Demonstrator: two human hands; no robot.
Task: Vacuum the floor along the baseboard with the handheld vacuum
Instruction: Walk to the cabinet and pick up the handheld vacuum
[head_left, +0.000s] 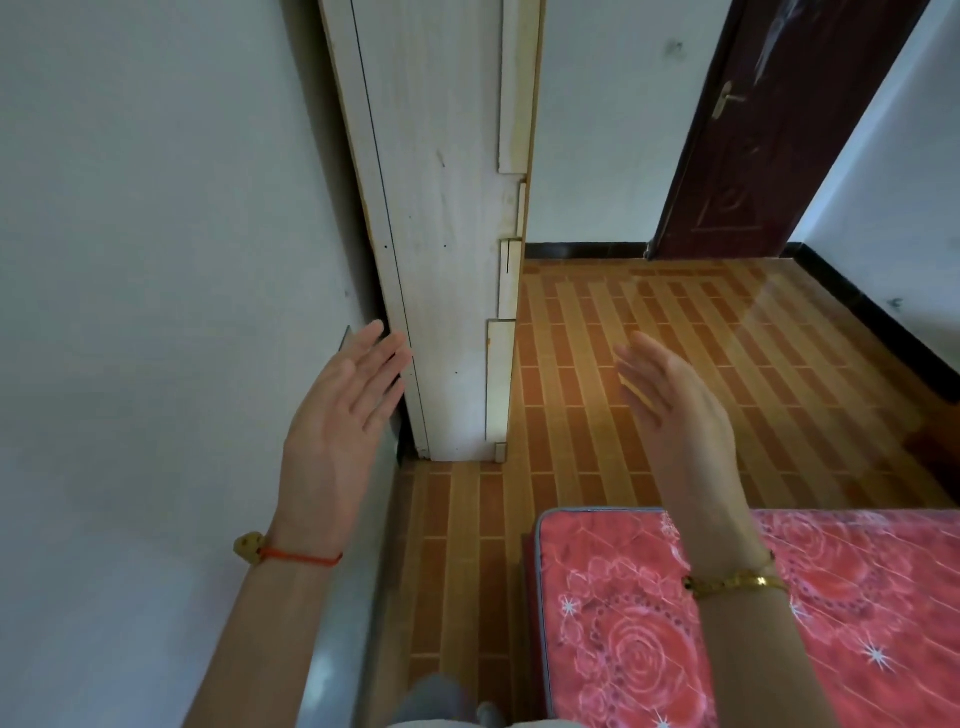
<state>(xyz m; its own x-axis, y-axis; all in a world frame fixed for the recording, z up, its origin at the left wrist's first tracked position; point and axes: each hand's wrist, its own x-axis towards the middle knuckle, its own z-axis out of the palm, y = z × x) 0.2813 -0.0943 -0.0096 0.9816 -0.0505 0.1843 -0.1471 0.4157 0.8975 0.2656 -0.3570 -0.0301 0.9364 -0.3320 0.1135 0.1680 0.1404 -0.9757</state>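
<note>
Head view is looking down on a tiled floor banded in orange and tan, which is filling the middle and spreading out toward 1 o'clock. Both hands are hovering in the air with fingers straight and loosely spread, holding nothing. The left hand is sitting toward 9 o'clock, palm turned inward, its fingertips overlapping the edge of a white wooden panel that is rising toward 12 o'clock. The right hand is sitting toward 3 o'clock, palm facing the left one and well apart from it. A red string bracelet is circling the left wrist and a gold bracelet the right. A grey baseboard is running along the foot of the white wall from 7 o'clock up to the panel, passing behind the left forearm. A black baseboard is lining the far wall at 1 o'clock and continuing along the right wall toward 3 o'clock. A dark brown door with a brass handle is standing at 1 o'clock. A red floral mattress is lying at 5 o'clock beneath the right forearm.
</note>
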